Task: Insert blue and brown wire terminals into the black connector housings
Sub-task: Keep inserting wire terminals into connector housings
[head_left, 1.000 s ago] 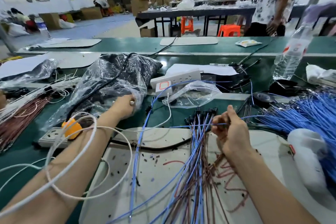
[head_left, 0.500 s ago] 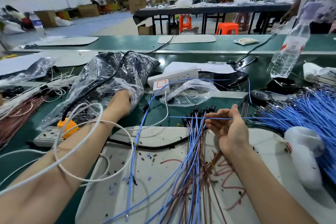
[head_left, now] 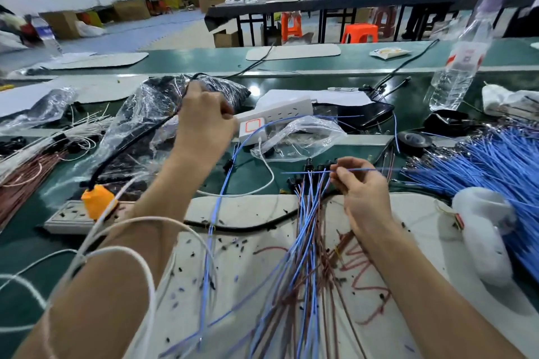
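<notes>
The right hand [head_left: 361,195] pinches one blue wire [head_left: 364,169] level over the wired black housings [head_left: 313,167] on the bench [head_left: 26,242]. The left hand [head_left: 204,119] hovers above the plastic bag [head_left: 137,116] with fingers curled, and whether it holds anything cannot be told. The next move likely calls for bringing a fresh housing to the wire's terminal.

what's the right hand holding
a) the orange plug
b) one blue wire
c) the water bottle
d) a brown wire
B: the right hand pinches a single blue wire between its fingertips, and the wire lies crosswise above the bundle of wires on the mat.
</notes>
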The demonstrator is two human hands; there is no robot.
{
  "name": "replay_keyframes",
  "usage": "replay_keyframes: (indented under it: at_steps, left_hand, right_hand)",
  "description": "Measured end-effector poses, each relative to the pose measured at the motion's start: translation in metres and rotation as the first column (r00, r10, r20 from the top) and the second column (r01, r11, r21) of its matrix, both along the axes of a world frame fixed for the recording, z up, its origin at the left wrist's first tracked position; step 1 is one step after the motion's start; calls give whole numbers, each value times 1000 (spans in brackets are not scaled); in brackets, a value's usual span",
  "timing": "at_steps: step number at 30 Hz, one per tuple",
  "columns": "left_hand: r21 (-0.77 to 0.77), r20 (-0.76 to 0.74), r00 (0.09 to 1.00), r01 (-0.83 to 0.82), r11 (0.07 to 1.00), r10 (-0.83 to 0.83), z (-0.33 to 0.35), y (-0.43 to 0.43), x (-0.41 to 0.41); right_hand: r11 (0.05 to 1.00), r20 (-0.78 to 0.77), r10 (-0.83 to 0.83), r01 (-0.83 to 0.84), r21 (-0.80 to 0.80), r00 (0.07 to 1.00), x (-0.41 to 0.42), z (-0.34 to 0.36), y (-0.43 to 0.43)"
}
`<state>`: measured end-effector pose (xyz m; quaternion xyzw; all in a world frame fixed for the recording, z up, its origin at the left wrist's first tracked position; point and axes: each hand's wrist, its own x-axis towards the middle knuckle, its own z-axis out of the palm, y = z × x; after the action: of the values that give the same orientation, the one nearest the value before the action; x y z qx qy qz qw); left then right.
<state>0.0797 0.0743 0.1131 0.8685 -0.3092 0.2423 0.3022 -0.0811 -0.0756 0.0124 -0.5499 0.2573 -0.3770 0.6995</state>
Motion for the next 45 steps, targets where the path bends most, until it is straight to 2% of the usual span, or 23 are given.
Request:
replay_keyframes:
  at_steps: [2,4,6,8,11,12,15,20,25,30,35,45]
  left_hand:
    - [-29,-74,992,103,994,-105,-3,-13,-22]
    - [-59,-241,948,200,978,-208,-19,-23,-43]
    - [-173,-444,832,286,942,-334,-43,-29,-63]
    - [-328,-567,688,315,891,-452,-68,-32,-80]
    - [-552,-599,496,313,773,-628,-89,-32,-93]
    - [-596,-583,464,314,739,-667,-94,-31,-94]
    - [-618,-533,454,369,695,-715,-99,-29,-94]
    - [-577,-498,435,480,661,-750,-107,-33,-99]
    - [-513,-451,507,527,678,-735,-108,-32,-97]
    - [-359,-325,618,620,698,-716,-105,-31,-95]
    - [-463,-395,539,582,668,-744,-103,-29,-99]
    - [-445,-316,587,602,663,-745,-104,-28,-97]
  right_hand:
    - [940,-93,-79,44,-337,993,-3,9,0]
    - [849,-36,-135,97,-519,990,-9,23,-1]
    - [823,59,-134,144,-549,989,-20,35,-3]
    - [836,117,-108,154,-526,987,-35,41,-4]
    - [823,96,-122,154,-547,988,-54,36,0]
    - [829,88,-123,151,-538,989,-59,32,2]
    - [850,128,-135,181,-494,983,-67,24,9]
    - [803,157,-151,214,-557,976,-66,21,16]
    - [834,148,-126,185,-520,981,-68,20,21]
    - [848,142,-86,147,-509,986,-68,18,22]
    - [849,136,-86,144,-508,987,-66,15,21]
    - [868,193,-65,151,-474,979,-69,17,28]
